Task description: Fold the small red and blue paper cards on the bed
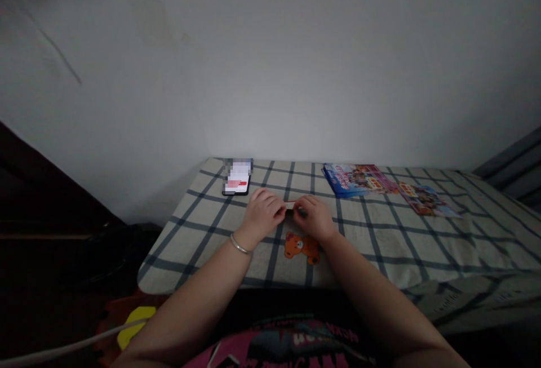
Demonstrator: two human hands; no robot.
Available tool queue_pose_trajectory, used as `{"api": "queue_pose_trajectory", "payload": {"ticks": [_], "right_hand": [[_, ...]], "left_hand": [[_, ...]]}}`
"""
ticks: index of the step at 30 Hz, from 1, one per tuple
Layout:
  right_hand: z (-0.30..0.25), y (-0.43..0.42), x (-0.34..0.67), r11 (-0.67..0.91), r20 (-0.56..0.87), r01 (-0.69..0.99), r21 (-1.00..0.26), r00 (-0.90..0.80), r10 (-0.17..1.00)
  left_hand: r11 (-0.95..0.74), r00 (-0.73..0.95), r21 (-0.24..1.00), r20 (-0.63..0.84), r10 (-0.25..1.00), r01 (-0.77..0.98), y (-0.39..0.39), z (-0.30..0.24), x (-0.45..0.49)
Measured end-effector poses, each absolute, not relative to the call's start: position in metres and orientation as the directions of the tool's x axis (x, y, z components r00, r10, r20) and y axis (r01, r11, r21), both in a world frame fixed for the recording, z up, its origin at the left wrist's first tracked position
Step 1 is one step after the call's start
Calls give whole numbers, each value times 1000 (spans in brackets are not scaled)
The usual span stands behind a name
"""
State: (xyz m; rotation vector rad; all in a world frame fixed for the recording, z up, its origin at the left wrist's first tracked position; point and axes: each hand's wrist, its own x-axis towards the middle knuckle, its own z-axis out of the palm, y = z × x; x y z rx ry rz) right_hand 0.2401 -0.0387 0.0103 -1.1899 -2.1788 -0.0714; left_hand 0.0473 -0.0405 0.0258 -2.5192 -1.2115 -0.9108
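Between my two hands is a small, narrow pale piece with a reddish edge [289,205], too small and dim to name. The fingers of my left hand [265,210] are closed on its left end, and a silver bangle circles that wrist. At its right end, my right hand [313,216] pinches it with thumb and fingers. Both hands are above the checked tablecloth [262,269]. Just below them, nearer my body, an orange teddy bear figure [301,248] lies flat on the cloth, its right side partly covered by my right wrist.
A phone [238,176] with a lit screen lies at the back left of the table. Colourful printed booklets [355,179] lie at the back right, with another colourful sheet [426,199] beside them. Behind the table rises a pale wall [296,63]. Something yellow [136,323] is at lower left.
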Motion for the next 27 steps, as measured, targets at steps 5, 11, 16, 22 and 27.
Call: {"api": "queue_pose_trajectory", "payload": {"ticks": [5,11,16,22,27], "right_hand": [[11,-36,248,562,569,770,-301,-328,754],[10,-34,253,554,587,764,-332,-293,755],[9,-34,256,504,604,760,-409,-189,775],[9,-34,254,582,641,696,-420,-226,734],[10,-35,247,658,645,694,-292,-365,672]], "left_hand": [[-635,447,113,616,648,764,-39,30,39],[-631,435,125,622,651,766,-38,31,33],[-619,389,189,630,672,763,-34,28,24],[-630,393,224,616,683,744,-34,22,28],[-664,453,180,601,658,726,-39,20,41]]}}
